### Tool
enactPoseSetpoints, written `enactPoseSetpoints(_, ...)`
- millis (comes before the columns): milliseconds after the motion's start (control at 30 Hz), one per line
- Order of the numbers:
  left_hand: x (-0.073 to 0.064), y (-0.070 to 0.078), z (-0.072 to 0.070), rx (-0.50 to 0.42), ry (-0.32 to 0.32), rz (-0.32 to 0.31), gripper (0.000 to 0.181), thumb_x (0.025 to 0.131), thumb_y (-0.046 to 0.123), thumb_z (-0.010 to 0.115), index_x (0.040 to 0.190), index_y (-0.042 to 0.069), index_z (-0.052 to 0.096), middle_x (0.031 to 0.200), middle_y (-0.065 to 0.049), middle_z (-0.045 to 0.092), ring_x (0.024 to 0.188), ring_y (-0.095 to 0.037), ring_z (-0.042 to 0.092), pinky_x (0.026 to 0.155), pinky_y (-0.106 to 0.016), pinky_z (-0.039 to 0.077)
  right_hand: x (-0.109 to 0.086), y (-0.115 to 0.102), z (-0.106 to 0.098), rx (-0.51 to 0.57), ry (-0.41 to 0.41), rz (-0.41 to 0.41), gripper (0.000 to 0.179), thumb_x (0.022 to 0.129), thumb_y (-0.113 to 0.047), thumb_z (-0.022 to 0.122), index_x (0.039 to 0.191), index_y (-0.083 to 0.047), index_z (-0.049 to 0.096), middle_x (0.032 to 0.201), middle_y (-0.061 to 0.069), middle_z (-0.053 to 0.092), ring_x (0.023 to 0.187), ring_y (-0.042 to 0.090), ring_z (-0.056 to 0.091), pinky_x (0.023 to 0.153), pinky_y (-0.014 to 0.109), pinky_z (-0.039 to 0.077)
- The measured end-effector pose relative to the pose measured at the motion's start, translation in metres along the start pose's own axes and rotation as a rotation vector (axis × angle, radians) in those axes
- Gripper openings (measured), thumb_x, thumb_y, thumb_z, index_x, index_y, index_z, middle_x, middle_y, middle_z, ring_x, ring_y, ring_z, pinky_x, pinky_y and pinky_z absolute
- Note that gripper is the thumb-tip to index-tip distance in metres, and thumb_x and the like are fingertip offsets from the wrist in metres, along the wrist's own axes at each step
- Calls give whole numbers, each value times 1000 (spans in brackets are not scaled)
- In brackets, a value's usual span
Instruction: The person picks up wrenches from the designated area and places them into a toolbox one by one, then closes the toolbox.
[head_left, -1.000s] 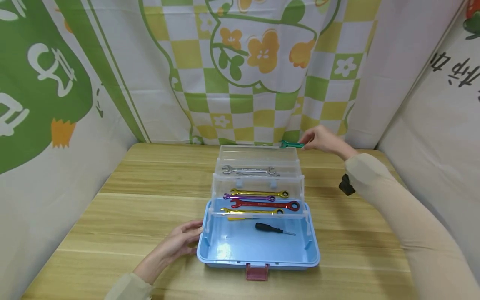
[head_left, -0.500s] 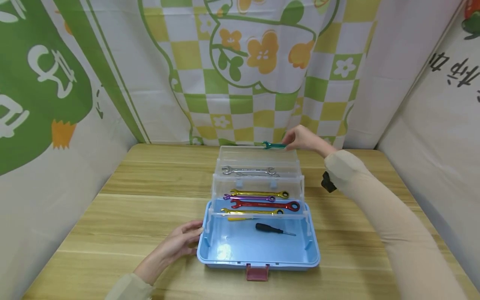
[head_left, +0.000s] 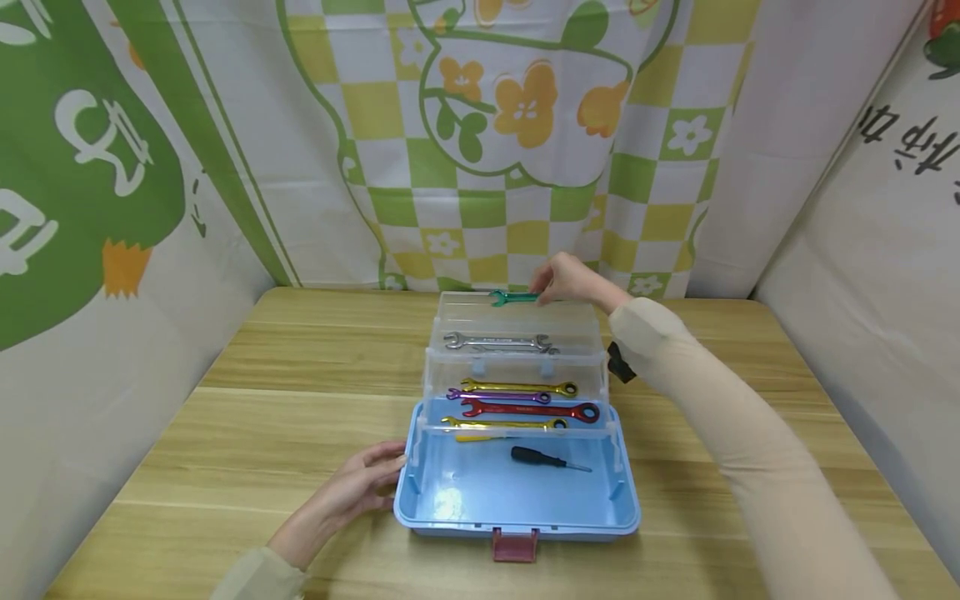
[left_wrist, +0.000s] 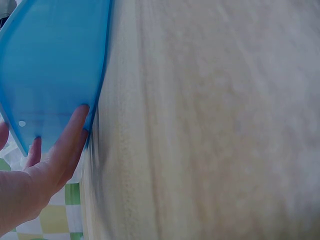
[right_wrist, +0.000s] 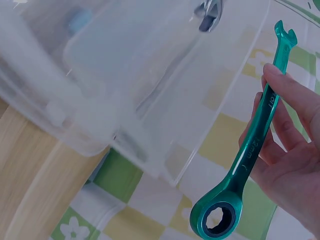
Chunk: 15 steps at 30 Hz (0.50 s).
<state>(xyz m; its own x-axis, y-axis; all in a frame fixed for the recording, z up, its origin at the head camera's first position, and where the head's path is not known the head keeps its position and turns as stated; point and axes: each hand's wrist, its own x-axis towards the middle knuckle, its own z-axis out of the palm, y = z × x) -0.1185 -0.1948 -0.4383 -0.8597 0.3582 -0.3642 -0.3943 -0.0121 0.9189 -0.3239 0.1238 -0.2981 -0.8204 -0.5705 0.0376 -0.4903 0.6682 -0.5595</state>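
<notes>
My right hand (head_left: 567, 279) pinches a green ratchet wrench (right_wrist: 255, 125) between thumb and fingers, over the back of the toolbox. In the right wrist view its ring end points down and its forked end up. My left hand (head_left: 365, 479) rests its fingertips against the left side of the blue toolbox (head_left: 517, 529); the left wrist view shows straight fingers (left_wrist: 70, 135) on the blue wall. Silver wrenches (head_left: 498, 342) lie in an upper clear tray (head_left: 442, 329). Red (head_left: 525, 409), purple (head_left: 498, 397) and yellow wrenches (head_left: 517, 386) lie lower down.
A black-handled screwdriver (head_left: 536, 455) lies on the toolbox floor, with a yellow handle (head_left: 476, 437) behind it. A red latch (head_left: 513, 546) hangs at the front. The wooden table (head_left: 262, 400) meets a patterned curtain (head_left: 480, 225) at the back.
My right hand has carried the green wrench leftward, from beside the back right corner to over the rear tray. My left hand and the toolbox have stayed put.
</notes>
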Motion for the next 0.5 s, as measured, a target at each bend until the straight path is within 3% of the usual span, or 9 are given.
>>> enactPoseSetpoints(267,0,0,0,1,3,-1,63,89,22,51,132,-11,20,118,-14,47,99,-20,53,81,-41,47,8,0,10,61,-19,-34,15,72,4,67,87,6,66,87,17,66,80,26,60,68,29,51)
enactPoseSetpoints(500,0,0,0,9,17,-4,62,89,23,51,132,-10,21,121,-17,46,101,-22,53,81,-42,47,17,0,18,100,-48,-43,16,74,4,65,90,5,66,91,18,66,84,27,61,75,34,51)
